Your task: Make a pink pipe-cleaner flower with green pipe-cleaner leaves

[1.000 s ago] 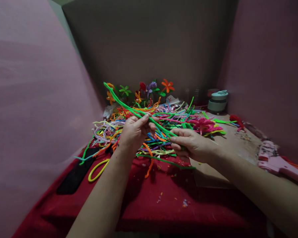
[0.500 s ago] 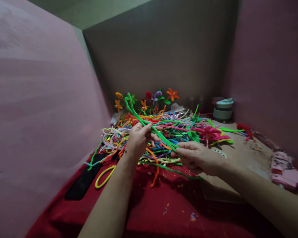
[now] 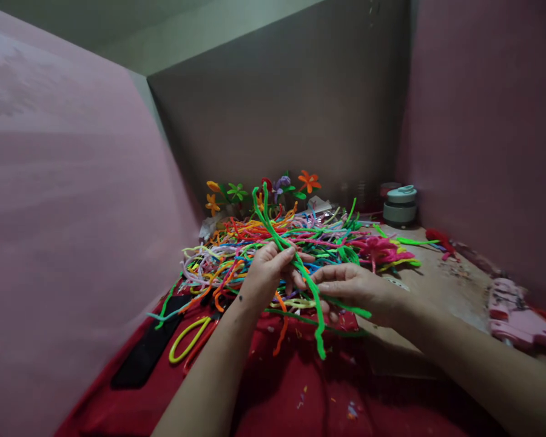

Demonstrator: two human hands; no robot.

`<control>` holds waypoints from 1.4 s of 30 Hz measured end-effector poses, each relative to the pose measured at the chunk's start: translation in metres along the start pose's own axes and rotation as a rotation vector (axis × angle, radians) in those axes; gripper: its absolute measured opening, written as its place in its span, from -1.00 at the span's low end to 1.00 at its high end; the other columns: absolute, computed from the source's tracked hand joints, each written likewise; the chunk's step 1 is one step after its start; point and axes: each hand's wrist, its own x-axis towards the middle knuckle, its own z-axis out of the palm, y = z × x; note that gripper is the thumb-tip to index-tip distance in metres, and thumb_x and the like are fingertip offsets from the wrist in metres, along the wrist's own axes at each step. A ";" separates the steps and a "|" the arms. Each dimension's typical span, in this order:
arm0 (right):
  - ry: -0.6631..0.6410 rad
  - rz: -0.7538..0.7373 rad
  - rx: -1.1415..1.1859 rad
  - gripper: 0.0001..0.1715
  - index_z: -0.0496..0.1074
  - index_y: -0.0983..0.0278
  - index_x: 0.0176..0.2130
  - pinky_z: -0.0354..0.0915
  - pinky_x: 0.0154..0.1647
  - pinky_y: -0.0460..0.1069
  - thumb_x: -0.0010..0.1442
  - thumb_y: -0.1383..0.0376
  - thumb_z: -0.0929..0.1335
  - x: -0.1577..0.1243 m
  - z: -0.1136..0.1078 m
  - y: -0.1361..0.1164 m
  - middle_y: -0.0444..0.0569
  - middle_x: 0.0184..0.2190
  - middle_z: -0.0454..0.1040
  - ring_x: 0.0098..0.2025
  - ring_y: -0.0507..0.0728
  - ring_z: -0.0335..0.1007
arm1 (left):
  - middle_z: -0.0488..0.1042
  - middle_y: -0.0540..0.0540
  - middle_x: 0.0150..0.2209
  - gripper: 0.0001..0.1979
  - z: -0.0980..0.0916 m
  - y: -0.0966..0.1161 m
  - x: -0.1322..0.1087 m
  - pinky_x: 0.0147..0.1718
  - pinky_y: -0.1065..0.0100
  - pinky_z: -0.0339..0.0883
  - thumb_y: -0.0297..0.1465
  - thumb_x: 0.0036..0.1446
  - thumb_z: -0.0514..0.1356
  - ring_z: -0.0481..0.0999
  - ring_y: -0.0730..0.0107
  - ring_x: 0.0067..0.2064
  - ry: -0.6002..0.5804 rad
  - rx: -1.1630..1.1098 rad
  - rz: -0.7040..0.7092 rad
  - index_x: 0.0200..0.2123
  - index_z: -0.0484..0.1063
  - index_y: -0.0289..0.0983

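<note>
Pinched between the thumb and fingers of my left hand are several green pipe cleaners, held above a colourful heap. Their upper ends point up and away from me, the tips slightly bent. Below the grip they spread: one strand hangs down over the red cloth, while another runs rightward under my right hand. The right fingertips close around the lower strands just below the left hand, partly hidden behind them. Under both hands lies the pile of multicoloured pipe cleaners.
Pipe-cleaner flowers stand behind the heap. A lidded teal jar sits at the back right, and a pink glue gun at far right. On the left lie a black flat object and a yellow loop. Scraps dot the red cloth.
The lower ends of the green pipe cleaners have come apart, one now hanging down and one pointing right. Both hands sit closer together, and the camera view has shifted slightly.
</note>
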 end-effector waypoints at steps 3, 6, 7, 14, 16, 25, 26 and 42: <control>0.039 -0.032 0.022 -0.78 0.38 0.37 -0.44 0.28 -0.56 -0.11 0.00 0.23 0.39 0.003 0.001 -0.001 -0.08 -0.53 0.42 -0.58 -0.03 0.32 | 0.40 -0.05 -0.72 -0.70 0.008 -0.004 0.000 -0.77 0.51 0.12 -0.23 0.12 0.06 0.32 0.49 -0.73 -0.049 0.024 -0.018 -0.35 0.42 -0.36; 0.124 -0.053 0.029 -0.73 0.34 0.36 -0.52 0.24 -0.62 -0.12 -0.03 0.20 0.40 0.005 0.001 0.000 -0.08 -0.57 0.41 -0.59 -0.02 0.30 | 0.38 -0.01 -0.73 -0.72 0.013 -0.007 0.000 -0.78 0.54 0.07 -0.23 0.12 0.07 0.28 0.52 -0.75 -0.040 0.053 -0.025 -0.33 0.41 -0.34; 0.151 -0.055 0.030 -0.73 0.35 0.37 -0.51 0.23 -0.63 -0.13 -0.04 0.20 0.40 0.006 0.001 0.001 -0.10 -0.60 0.39 -0.60 -0.02 0.29 | 0.38 -0.01 -0.74 -0.73 0.014 -0.008 0.001 -0.79 0.54 0.07 -0.23 0.11 0.07 0.28 0.53 -0.75 -0.034 0.058 -0.031 -0.32 0.40 -0.33; 0.181 -0.047 0.032 -0.79 0.37 0.39 -0.52 0.14 -0.69 -0.17 -0.07 0.26 0.39 0.007 -0.001 0.006 -0.10 -0.68 0.39 -0.73 -0.08 0.21 | 0.41 -0.02 -0.71 -0.74 0.014 -0.013 0.001 -0.80 0.55 0.09 -0.20 0.07 0.11 0.29 0.52 -0.76 -0.038 0.024 -0.102 -0.38 0.31 -0.32; 0.185 -0.040 0.032 -0.78 0.38 0.39 -0.53 0.12 -0.71 -0.18 -0.06 0.25 0.39 0.008 -0.002 0.007 -0.11 -0.70 0.39 -0.75 -0.08 0.20 | 0.42 -0.04 -0.70 -0.73 0.013 -0.014 0.001 -0.80 0.54 0.11 -0.20 0.07 0.12 0.30 0.51 -0.75 -0.054 0.006 -0.128 -0.43 0.30 -0.32; 0.181 -0.011 0.029 -0.79 0.40 0.40 -0.52 0.11 -0.75 -0.19 -0.09 0.26 0.38 0.008 -0.002 0.006 -0.11 -0.72 0.39 -0.77 -0.09 0.19 | 0.41 -0.03 -0.70 -0.71 0.013 -0.016 0.003 -0.77 0.53 0.13 -0.23 0.02 0.18 0.27 0.56 -0.74 -0.003 0.015 -0.179 -0.54 0.27 -0.34; 0.190 -0.008 0.032 -0.80 0.39 0.39 -0.53 0.11 -0.75 -0.19 -0.09 0.26 0.38 0.008 -0.002 0.005 -0.11 -0.73 0.39 -0.77 -0.09 0.19 | 0.41 -0.03 -0.70 -0.71 0.012 -0.017 0.003 -0.77 0.53 0.14 -0.24 0.01 0.19 0.28 0.56 -0.74 0.010 0.016 -0.192 -0.55 0.27 -0.34; 0.193 0.009 0.055 -0.79 0.32 0.36 -0.52 0.11 -0.77 -0.19 -0.05 0.24 0.37 0.005 0.001 0.006 -0.12 -0.76 0.38 -0.79 -0.06 0.20 | 0.34 0.02 -0.73 -0.74 0.010 -0.023 0.004 -0.77 0.55 0.12 -0.28 -0.02 0.23 0.24 0.61 -0.74 -0.028 -0.059 -0.239 -0.56 0.35 -0.38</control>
